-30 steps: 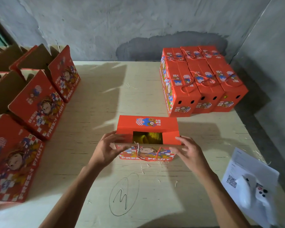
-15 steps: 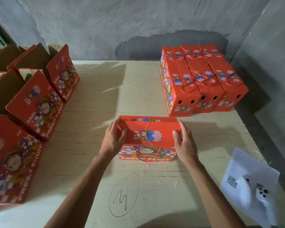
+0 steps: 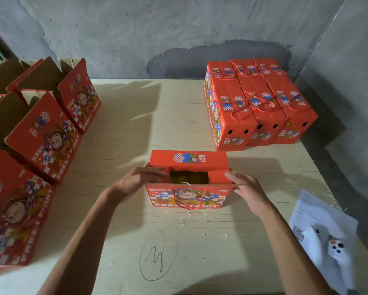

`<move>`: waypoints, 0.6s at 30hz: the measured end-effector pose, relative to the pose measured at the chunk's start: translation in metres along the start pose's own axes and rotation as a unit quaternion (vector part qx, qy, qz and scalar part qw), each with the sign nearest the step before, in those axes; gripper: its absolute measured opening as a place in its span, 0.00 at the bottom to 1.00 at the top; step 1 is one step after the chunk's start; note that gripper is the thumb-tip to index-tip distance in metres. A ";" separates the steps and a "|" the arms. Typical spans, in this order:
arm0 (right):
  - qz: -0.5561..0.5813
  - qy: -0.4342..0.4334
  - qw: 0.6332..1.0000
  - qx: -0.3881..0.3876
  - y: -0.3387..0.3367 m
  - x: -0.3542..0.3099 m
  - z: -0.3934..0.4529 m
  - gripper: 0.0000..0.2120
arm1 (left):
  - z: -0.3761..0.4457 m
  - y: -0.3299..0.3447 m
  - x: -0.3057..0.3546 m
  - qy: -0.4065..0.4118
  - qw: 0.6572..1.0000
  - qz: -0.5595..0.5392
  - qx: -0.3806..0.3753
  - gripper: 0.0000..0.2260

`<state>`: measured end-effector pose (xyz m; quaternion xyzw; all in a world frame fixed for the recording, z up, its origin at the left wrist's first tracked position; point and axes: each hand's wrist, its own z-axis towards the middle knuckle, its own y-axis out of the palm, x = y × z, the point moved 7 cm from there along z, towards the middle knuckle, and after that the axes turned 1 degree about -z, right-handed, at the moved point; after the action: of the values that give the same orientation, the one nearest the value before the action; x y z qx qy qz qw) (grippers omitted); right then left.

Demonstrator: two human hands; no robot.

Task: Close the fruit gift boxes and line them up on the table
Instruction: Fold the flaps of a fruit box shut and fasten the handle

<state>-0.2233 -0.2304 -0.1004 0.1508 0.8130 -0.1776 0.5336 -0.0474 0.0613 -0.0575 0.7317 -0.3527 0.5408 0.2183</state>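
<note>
Box (image 3: 188,194) at the table's (image 3: 125,128) near middle is partly open; its side flaps are pinched by the left hand's (image 3: 134,182) and right hand's (image 3: 245,189) fingers. Closed boxes (image 3: 257,103) are lined up far right.

The box (image 3: 188,182) at the centre is showing printed red cardboard with a slight sheen, and a twisted red cord handle (image 3: 188,201) is lying against its face. At nine o'clock, open boxes (image 3: 45,133) are showing raw brown, matt cardboard inside. At two o'clock, closed boxes (image 3: 257,103) are looking smooth and faintly glossy. The table (image 3: 125,128) is showing pale, matt wood grain. At four o'clock, white paper (image 3: 315,213) is lying under glossy white plastic controllers (image 3: 329,250). The wall (image 3: 157,28) is looking like rough grey plaster.
</note>
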 end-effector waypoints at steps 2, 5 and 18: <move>-0.072 -0.019 0.997 -0.033 -0.001 -0.004 -0.002 0.30 | -0.005 0.005 -0.002 -0.013 0.994 0.091 -0.056 0.23; -0.193 -0.027 0.981 -0.026 0.007 -0.015 -0.005 0.30 | -0.002 0.014 -0.004 0.000 0.933 0.357 -0.033 0.29; -0.622 -0.052 0.759 0.182 0.064 -0.054 -0.002 0.48 | 0.026 0.036 0.000 -0.066 0.826 0.499 0.254 0.29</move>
<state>-0.1760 -0.1761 -0.0579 -0.3037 0.6513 -0.6228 0.3095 -0.0581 0.0197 -0.0680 0.5198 -0.5333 0.5971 -0.2982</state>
